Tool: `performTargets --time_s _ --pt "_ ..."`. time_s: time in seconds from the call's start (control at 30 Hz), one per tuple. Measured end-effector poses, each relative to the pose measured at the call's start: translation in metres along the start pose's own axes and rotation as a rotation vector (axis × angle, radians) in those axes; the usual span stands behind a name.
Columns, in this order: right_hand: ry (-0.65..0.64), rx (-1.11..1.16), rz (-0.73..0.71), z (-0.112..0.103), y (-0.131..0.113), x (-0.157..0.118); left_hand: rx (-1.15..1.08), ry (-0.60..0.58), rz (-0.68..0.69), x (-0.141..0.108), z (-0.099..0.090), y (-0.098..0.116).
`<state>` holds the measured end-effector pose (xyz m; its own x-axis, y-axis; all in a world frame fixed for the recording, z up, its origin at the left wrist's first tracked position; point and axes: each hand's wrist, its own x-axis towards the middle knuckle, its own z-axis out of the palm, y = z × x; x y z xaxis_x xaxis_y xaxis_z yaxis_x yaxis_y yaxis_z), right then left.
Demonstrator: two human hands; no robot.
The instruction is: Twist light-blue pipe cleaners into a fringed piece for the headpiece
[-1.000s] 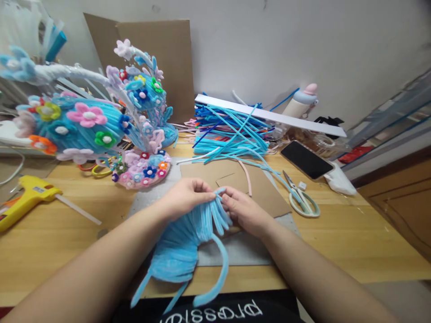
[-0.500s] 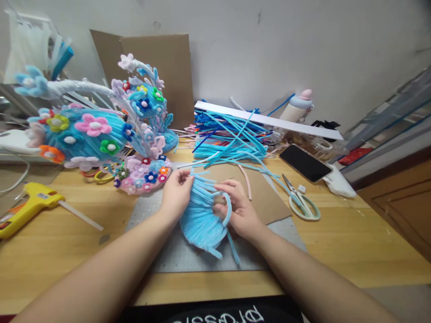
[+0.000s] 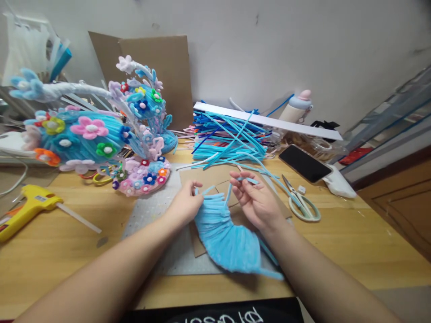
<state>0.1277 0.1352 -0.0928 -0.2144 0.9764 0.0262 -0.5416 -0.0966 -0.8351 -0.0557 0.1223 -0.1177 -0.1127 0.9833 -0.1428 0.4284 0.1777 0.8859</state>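
A curved light-blue piece of fuzzy stems (image 3: 232,244) hangs over the grey mat (image 3: 144,237) and brown cardboard. My left hand (image 3: 188,202) pinches its upper left end. To the right, my right hand (image 3: 254,199) has thumb and fingers closed on a light-blue stem (image 3: 229,194), which bends down to the piece's top edge. Single stem ends stick out at the top and at the lower right of the piece.
Flower-covered blue ornaments (image 3: 81,134) stand at the left, near a yellow glue gun (image 3: 37,204). A pile of blue stems (image 3: 229,134) lies at the back. Scissors (image 3: 303,204) and a phone (image 3: 305,163) are at the right.
The blue piece has swung out to the right and its curve has opened. My right hand has moved up and right with a stem; my left hand has shifted slightly right and down.
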Motion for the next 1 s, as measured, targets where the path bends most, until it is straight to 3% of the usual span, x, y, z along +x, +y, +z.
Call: performTargets --time_s 0.07,0.13,0.17,0.23,0.3,0.37,0.47,0.63,0.7,0.83,1.0 --pt "-0.004 0.046 0.112 -0.002 -0.003 0.005 0.225 0.025 0.131 -0.006 -0.007 0.009" --pt "-0.038 0.055 0.192 -0.001 -0.005 0.006 0.407 0.213 0.344 -0.012 -0.012 0.019" --pt "-0.065 0.05 0.219 0.001 -0.006 0.006 0.464 0.22 0.437 -0.015 -0.012 0.023" --pt "-0.124 0.032 0.253 0.007 -0.008 0.004 0.527 0.111 0.541 -0.019 -0.01 0.028" --pt "-0.165 -0.008 0.285 0.012 -0.009 0.001 0.565 -0.006 0.535 -0.022 -0.006 0.027" --pt "-0.179 -0.084 0.304 0.016 -0.008 -0.001 0.594 -0.046 0.489 -0.023 -0.002 0.023" --pt "-0.184 -0.269 0.282 0.019 -0.008 -0.001 0.615 -0.032 0.428 -0.022 0.001 0.017" --pt "-0.191 -0.512 0.122 0.019 -0.01 0.005 0.576 -0.007 0.357 -0.017 0.001 0.011" --pt "-0.202 -0.541 0.08 0.019 -0.009 0.008 0.539 -0.006 0.338 -0.014 0.001 0.009" --pt "-0.259 -0.466 0.134 0.022 -0.003 0.012 0.424 -0.017 0.273 -0.008 0.003 0.004" --pt "-0.181 -0.634 0.046 0.027 0.002 0.021 0.226 0.005 0.22 -0.003 0.004 0.0"
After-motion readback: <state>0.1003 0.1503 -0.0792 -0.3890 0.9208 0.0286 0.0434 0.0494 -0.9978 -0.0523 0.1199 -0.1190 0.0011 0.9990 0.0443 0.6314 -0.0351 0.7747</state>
